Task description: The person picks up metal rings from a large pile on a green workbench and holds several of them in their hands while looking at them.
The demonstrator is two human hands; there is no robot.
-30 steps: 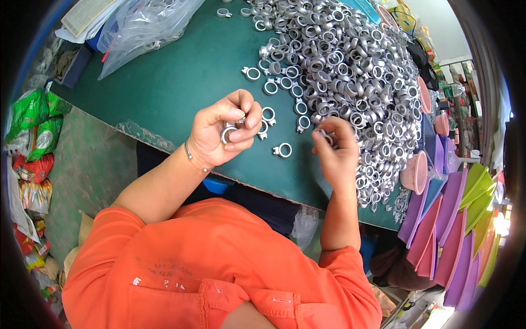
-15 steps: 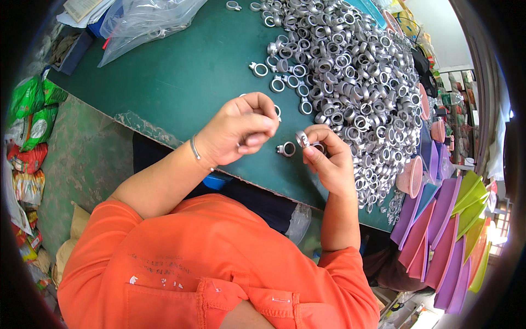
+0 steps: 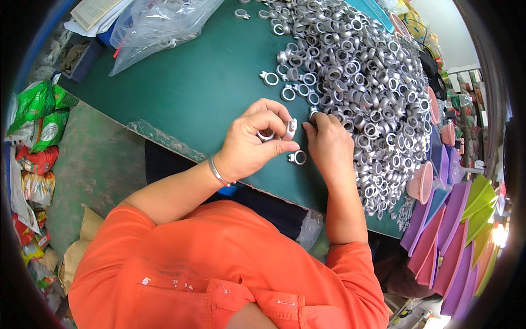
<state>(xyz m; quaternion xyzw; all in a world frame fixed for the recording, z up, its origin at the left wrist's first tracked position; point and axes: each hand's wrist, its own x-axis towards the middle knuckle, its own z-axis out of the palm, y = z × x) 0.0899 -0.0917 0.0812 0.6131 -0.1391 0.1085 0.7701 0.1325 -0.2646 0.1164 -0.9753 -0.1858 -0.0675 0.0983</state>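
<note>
My left hand [image 3: 255, 131] is closed over the green table. Its thumb and fingers hold a silver metal ring clamp [image 3: 290, 129] near the fingertips, and a second ring [image 3: 266, 134] shows within the curl of the fingers. My right hand [image 3: 331, 140] lies palm down at the near left edge of the heap, its thumb and forefinger closed at another ring clamp [image 3: 313, 112]; the other fingertips are hidden. Between the hands, a loose ring clamp [image 3: 297, 158] with a small lug lies on the table.
A large heap of ring clamps [image 3: 367, 82] covers the table's right side, with several strays [image 3: 269, 78] at its left. A clear plastic bag [image 3: 164, 33] lies at the far left of the green table [image 3: 186, 88]. Pink and purple bins [image 3: 438, 236] stand at the right.
The right hand no longer holds its raised ring and has lowered to a ring beside the heap. The left hand now has a ring at its fingertips. The whole view has shifted slightly.
</note>
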